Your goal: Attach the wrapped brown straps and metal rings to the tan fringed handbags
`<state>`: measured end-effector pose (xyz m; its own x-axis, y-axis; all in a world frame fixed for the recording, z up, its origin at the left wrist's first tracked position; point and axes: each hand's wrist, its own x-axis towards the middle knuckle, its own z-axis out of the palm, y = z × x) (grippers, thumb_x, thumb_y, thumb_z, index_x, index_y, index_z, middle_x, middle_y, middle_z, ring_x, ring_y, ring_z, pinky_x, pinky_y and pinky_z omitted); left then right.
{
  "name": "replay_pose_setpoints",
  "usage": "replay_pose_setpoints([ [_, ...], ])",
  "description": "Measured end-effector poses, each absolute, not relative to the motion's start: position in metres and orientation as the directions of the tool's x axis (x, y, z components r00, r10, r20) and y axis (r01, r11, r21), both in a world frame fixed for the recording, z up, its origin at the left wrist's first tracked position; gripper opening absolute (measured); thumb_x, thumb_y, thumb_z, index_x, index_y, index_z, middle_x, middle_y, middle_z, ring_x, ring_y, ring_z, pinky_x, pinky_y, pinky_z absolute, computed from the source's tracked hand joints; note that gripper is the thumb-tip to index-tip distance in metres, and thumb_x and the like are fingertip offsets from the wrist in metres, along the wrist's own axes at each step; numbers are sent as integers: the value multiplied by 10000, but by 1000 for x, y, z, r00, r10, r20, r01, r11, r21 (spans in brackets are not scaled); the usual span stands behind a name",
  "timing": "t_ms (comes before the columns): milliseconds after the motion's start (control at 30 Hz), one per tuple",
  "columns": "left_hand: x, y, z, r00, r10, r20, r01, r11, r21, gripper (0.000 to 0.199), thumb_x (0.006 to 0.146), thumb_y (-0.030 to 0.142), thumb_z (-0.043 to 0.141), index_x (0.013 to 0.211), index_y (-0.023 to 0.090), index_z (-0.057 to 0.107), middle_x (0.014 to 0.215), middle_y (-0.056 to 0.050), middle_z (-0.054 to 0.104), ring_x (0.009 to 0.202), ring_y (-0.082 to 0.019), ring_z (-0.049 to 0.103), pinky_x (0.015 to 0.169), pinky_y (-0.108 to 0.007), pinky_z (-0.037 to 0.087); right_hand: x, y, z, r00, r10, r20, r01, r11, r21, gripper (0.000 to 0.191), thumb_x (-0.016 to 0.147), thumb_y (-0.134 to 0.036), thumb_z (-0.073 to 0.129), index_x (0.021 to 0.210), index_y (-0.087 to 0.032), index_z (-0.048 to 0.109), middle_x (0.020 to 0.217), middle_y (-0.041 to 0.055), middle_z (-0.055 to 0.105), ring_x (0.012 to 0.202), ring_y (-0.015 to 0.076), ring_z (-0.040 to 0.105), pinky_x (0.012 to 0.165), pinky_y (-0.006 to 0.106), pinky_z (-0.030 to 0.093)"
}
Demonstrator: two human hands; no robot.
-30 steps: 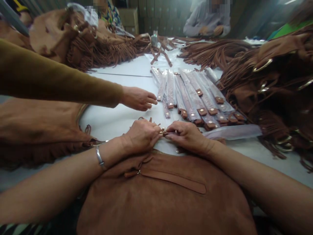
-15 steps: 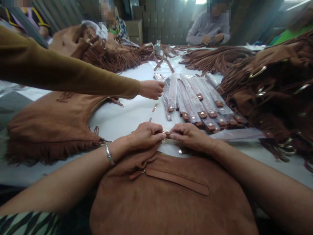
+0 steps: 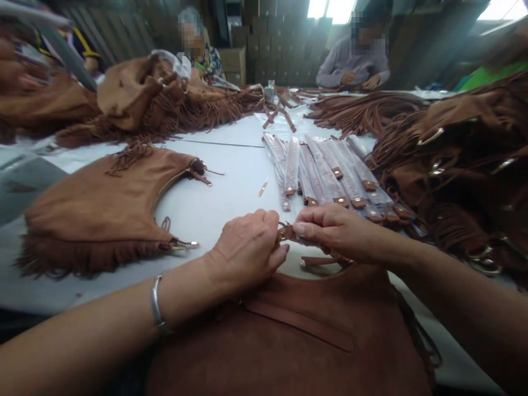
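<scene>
A brown suede handbag (image 3: pixel 280 346) lies in front of me, a zip pocket with a leather strip (image 3: pixel 299 325) across its side. Above its curved opening my hands meet at a gold metal ring (image 3: pixel 282 231) joined to a small brown leather tab (image 3: pixel 292 233). My left hand (image 3: pixel 247 247), a silver bangle on its wrist, is closed around the ring's left side; its fingertips are partly hidden. Thumb and fingers of my right hand (image 3: pixel 346 230) pinch the tab. A leather zip end (image 3: pixel 319 261) shows just below my right hand.
Another fringed brown bag (image 3: pixel 99 203) lies on the white table (image 3: pixel 223 165) to the left. Plastic-wrapped straps (image 3: pixel 325 170) fan out beyond my right hand. Bags are heaped at the right (image 3: pixel 457 159) and back left (image 3: pixel 136 99). Across the table a person (image 3: pixel 350 66) works.
The co-worker's mustard-sleeved arm that reached in from the left is gone from view. My left hand has turned, its back now facing up, and covers the pocket's zip pull.
</scene>
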<state>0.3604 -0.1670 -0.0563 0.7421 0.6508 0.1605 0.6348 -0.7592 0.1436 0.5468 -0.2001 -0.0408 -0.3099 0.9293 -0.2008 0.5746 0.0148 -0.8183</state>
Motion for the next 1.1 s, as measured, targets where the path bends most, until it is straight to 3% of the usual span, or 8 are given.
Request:
replay_pose_setpoints([
  [233,371,-158,-81,775,604,183,555,-790,260,159,767,323,461,717,184,518,669,-18,613,587,-179,567,524,-266,366,551,-192,-33,-482,830,-281,581,63,-811,355,838,-401,466,642,-118,553,535,-25,384,472,73,310,424,198,241],
  [400,372,-150,-102,734,628,258,504,-759,413,176,766,299,473,639,183,507,587,5,579,547,-136,532,535,-243,357,547,-194,-47,-370,876,-310,514,-84,-853,339,825,-418,501,647,-129,513,550,-36,370,485,69,295,435,189,230],
  [667,361,-152,-95,706,658,262,552,-743,379,190,799,356,494,758,174,530,747,-25,580,654,-164,537,578,-269,390,556,-178,-60,-404,794,-455,281,-365,-888,387,780,-487,598,731,-110,530,578,-38,392,481,62,283,431,188,213],
  [933,357,-158,-85,738,673,35,605,-685,405,165,887,273,389,915,151,497,865,-74,565,814,-221,537,724,-359,448,549,-179,-70,-330,816,-475,195,-434,-880,424,786,-515,586,659,-127,474,557,-43,371,467,58,273,392,171,204],
  [1100,352,-154,-89,765,641,58,562,-709,426,169,895,281,369,896,155,482,845,-68,554,790,-213,521,710,-358,438,549,-181,-68,-361,784,-505,152,-485,-862,397,804,-486,591,687,-129,463,567,-49,364,462,53,267,403,176,200],
])
